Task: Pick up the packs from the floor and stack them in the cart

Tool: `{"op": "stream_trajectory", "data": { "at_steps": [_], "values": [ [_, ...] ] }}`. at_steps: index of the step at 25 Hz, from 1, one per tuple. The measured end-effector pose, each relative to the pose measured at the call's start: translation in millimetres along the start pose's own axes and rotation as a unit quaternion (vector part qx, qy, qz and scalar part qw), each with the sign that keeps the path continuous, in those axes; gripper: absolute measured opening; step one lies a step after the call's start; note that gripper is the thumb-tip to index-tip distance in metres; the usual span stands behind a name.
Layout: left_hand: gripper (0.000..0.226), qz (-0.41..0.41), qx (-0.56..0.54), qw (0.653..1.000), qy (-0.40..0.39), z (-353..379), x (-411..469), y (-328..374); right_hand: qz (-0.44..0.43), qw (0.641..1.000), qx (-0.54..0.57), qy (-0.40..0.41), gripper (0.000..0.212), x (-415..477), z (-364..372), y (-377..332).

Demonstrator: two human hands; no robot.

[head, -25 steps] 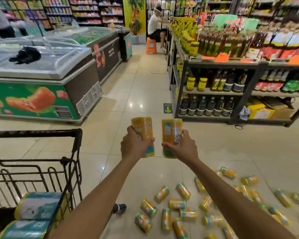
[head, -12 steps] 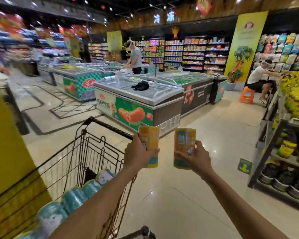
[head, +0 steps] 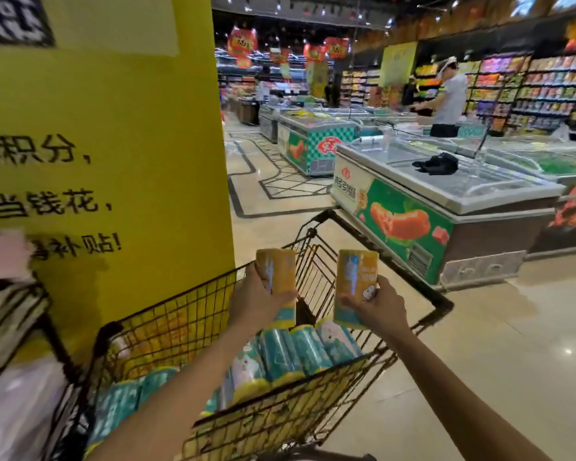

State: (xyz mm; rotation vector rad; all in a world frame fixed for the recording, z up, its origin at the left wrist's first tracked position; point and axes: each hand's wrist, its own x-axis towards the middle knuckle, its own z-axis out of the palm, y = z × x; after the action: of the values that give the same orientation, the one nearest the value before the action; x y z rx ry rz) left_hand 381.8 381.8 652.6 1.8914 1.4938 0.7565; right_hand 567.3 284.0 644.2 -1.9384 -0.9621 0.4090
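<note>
My wire cart [head: 296,410] stands on the glossy beige tile floor [head: 512,344], just beside a yellow pillar [head: 130,161] on my left. Packs [head: 300,351] lie on their sides inside it, in teal-and-white wrappers with yellow ends, pressed side by side in rows that come up near the side rim. Farther out, long freezer chests [head: 446,197] stand on the same floor.

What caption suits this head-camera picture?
Left hand holds one yellow cylindrical pack, right hand another, over the black wire cart.
</note>
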Motion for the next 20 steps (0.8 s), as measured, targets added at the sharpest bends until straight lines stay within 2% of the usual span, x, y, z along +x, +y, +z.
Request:
{"op": "stream_trajectory", "data": {
  "at_steps": [3,9,14,20],
  "values": [
    [0.079,-0.032,-0.026,0.999,0.021,-7,45,-34,-0.017,0.999,-0.001,-0.037,0.042,38,44,-10],
    [0.079,-0.092,-0.05,0.994,0.025,6,135,-83,-0.011,0.993,-0.017,-0.114,0.042,114,117,-18],
    [0.074,-0.164,-0.061,0.985,-0.011,35,171,-123,0.039,0.981,-0.038,-0.185,0.046,152,170,8],
    [0.07,-0.264,-0.084,0.96,-0.044,71,202,-184,0.082,0.95,-0.067,-0.294,0.05,187,250,45]
  ]
}}
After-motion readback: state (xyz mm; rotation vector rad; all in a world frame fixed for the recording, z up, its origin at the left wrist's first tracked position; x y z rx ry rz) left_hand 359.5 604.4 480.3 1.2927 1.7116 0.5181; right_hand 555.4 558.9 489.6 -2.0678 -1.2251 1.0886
